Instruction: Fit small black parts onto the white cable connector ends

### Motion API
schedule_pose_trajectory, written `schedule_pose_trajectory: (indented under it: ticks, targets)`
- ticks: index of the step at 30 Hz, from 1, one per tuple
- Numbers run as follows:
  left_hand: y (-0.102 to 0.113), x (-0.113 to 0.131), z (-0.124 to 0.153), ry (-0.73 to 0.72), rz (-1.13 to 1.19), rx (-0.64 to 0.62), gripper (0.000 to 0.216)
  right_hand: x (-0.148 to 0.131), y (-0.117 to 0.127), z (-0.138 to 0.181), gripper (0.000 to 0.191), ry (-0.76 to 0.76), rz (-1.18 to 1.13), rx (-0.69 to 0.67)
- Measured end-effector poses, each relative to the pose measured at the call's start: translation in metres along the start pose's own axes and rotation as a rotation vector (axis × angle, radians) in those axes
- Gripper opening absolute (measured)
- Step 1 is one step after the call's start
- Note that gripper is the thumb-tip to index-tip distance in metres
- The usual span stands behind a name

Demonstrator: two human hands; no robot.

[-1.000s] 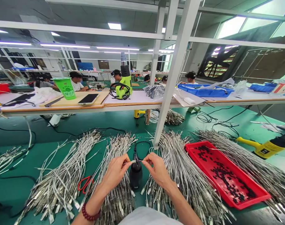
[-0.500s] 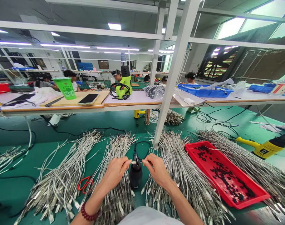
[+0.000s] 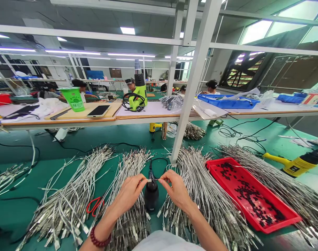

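Note:
My left hand [image 3: 131, 190] pinches a small pale connector-like piece [image 3: 149, 180] between thumb and finger. From it a thin dark wire [image 3: 155, 179] runs across to my right hand [image 3: 176, 188], whose thumb and fingertip are closed on its other end. Both hands are held above a black cylindrical tool [image 3: 151, 198] with a cord, standing between two cable bundles. White cables with metal plugs lie under my left forearm in one bundle [image 3: 127, 170] and beside my right hand in another [image 3: 195, 174]. The fingertips hide exactly how the ends are gripped.
A red tray [image 3: 226, 195] of small black pieces lies to the right, near a yellow heat gun [image 3: 297, 164]. Red-handled scissors [image 3: 94, 205] rest at left. A white post [image 3: 186, 104] rises ahead, beside a shelf holding a green heat gun [image 3: 140, 94], phone [image 3: 98, 110] and cup [image 3: 73, 99].
The thin dark wire now shows stretched between my fingertips, where pale ends showed before. My right hand has moved up very slightly; my left hand is nearly still.

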State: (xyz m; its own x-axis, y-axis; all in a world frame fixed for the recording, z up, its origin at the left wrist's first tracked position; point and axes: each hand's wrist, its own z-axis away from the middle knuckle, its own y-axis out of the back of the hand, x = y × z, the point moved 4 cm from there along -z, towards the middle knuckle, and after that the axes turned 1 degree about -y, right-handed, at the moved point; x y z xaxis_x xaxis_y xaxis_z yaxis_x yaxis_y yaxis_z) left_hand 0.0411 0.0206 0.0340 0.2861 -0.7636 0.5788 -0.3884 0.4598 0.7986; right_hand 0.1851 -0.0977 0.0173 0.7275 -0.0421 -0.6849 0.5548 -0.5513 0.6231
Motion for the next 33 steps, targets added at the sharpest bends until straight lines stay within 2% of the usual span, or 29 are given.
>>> schedule_pose_trajectory:
  ticks: [3, 11, 27, 33]
  targets:
    - [-0.0008, 0.0008, -0.0011, -0.034, -0.013, -0.016, 0.034, -0.0006, 0.0005, -0.0003, 0.019, 0.004, 0.005, 0.004]
    - [0.0021, 0.0032, -0.0045, -0.04, 0.009, 0.042, 0.029, -0.0004, 0.0024, -0.0017, 0.015, -0.002, -0.01, 0.019]
    - [0.0049, -0.001, -0.0071, -0.008, 0.044, 0.141, 0.016, -0.0037, 0.0003, -0.0034, 0.007, -0.008, -0.04, 0.005]
    - [0.0028, -0.0044, -0.0063, 0.031, 0.078, 0.122, 0.01, -0.0001, 0.002, -0.003, 0.009, -0.017, -0.046, 0.025]
